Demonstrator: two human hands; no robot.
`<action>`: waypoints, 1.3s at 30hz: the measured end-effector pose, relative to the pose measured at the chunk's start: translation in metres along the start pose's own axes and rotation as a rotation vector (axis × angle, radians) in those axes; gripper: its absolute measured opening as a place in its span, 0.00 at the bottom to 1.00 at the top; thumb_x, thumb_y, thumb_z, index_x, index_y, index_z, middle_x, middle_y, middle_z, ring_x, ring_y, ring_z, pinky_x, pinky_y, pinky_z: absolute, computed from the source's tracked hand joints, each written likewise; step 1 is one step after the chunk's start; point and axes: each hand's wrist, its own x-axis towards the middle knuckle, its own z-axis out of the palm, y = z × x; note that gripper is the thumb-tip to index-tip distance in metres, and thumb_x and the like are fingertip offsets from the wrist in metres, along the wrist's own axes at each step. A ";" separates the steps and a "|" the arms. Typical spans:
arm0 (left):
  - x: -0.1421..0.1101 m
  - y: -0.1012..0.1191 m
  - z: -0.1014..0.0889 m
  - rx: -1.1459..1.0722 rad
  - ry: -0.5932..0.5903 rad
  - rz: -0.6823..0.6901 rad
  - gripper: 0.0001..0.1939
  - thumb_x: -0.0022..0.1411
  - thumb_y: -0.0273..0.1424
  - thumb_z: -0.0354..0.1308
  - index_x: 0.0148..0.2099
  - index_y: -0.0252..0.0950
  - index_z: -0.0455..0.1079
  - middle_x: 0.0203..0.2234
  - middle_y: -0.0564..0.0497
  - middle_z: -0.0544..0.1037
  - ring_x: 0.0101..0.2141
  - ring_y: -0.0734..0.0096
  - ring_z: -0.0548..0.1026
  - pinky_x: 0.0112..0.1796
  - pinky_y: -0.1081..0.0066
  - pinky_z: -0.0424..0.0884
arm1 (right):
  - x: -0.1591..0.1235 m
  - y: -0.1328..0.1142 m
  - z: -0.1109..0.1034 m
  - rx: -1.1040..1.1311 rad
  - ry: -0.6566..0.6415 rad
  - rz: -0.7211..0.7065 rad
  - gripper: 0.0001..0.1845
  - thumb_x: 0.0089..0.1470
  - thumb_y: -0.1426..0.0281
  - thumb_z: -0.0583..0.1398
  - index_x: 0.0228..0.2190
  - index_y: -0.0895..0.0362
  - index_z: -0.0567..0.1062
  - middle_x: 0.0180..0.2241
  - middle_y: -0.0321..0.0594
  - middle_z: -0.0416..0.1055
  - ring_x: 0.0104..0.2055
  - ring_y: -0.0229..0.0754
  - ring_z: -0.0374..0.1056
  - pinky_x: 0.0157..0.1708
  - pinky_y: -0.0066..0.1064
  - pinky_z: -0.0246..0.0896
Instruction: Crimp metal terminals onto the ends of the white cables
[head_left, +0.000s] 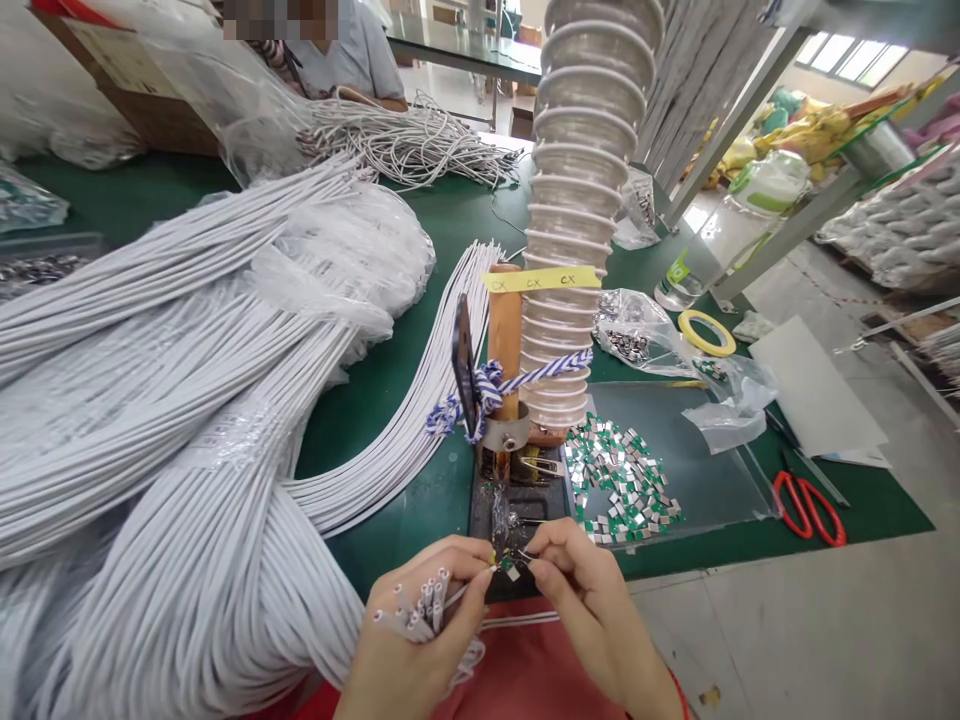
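My left hand (409, 665) is closed around several white cables (429, 608) with cut ends sticking up. Its thumb and forefinger pinch the tip of one cable over the front of a dark soldering stand (534, 503). My right hand (589, 605) pinches a thin, wire-like piece close to that tip; its kind is too small to tell. Between the fingertips sits a small green and silver connector board (513, 572). Behind the hands, the stand carries an upright wooden post (504, 345) with a phone-like dark slab (463, 365) tied by blue-white cord.
Big bundles of white cable (150, 420) fill the left. A ribbed duct (581, 200) rises behind the stand. To the right lie a pile of connector boards (622, 480), red-handled scissors (810, 508), yellow tape (706, 333) and a bottle (720, 235). A person (352, 60) sits across the table.
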 end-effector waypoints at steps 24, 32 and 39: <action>0.000 0.009 0.000 -0.017 0.045 0.010 0.11 0.57 0.23 0.58 0.24 0.36 0.76 0.24 0.50 0.83 0.25 0.71 0.82 0.29 0.82 0.76 | 0.014 -0.011 0.012 0.083 0.127 -0.240 0.09 0.58 0.78 0.60 0.27 0.55 0.71 0.32 0.38 0.71 0.36 0.40 0.68 0.37 0.26 0.63; -0.006 -0.004 0.002 -0.053 0.067 -0.018 0.10 0.58 0.23 0.59 0.26 0.38 0.76 0.27 0.52 0.83 0.28 0.72 0.82 0.31 0.82 0.75 | 0.012 -0.007 0.011 0.126 0.107 -0.188 0.08 0.60 0.76 0.59 0.29 0.55 0.71 0.35 0.39 0.71 0.38 0.42 0.68 0.38 0.29 0.63; -0.006 -0.008 0.003 -0.015 0.024 -0.051 0.11 0.59 0.25 0.59 0.25 0.36 0.76 0.27 0.48 0.84 0.28 0.68 0.82 0.31 0.79 0.77 | 0.000 0.005 0.019 0.073 0.217 -0.087 0.06 0.61 0.72 0.58 0.30 0.54 0.67 0.23 0.29 0.57 0.22 0.35 0.53 0.21 0.24 0.49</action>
